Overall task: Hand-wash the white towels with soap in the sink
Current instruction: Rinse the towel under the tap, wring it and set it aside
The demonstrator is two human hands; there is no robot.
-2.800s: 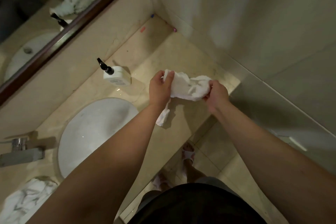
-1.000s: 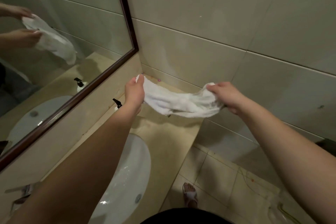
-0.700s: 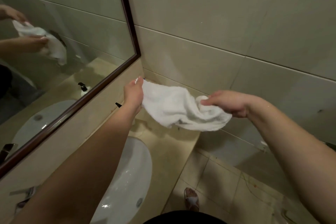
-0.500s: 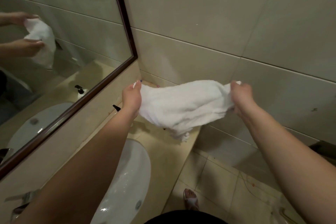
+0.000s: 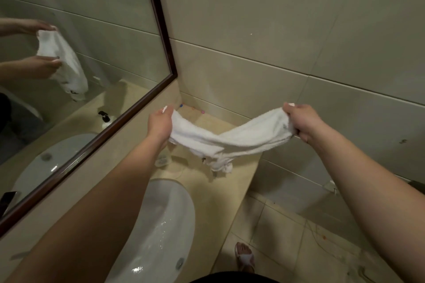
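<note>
— What are the big things here?

— A tiled wall (image 5: 287,30) fills the far side, and a mirror (image 5: 76,53) in a dark frame stands on the left. Under them is a beige counter (image 5: 220,193) with a white oval sink (image 5: 165,225) set in it; the sink is wet.

— And the towel?

— The white towel (image 5: 227,142) is in the air above the far end of the counter, past the sink. It is stretched between both hands and it sags in the middle, where a bunched part hangs down.

— How do the hands hold it?

— The left hand (image 5: 159,125) has its fingers curled around the left end. The right hand (image 5: 301,122) grips the right end with fingers closed around the cloth.

— Something smaller?

— A soap dispenser (image 5: 163,160) stands on the counter, mostly hidden behind the left wrist. One foot in a sandal (image 5: 245,256) shows on the floor.
</note>
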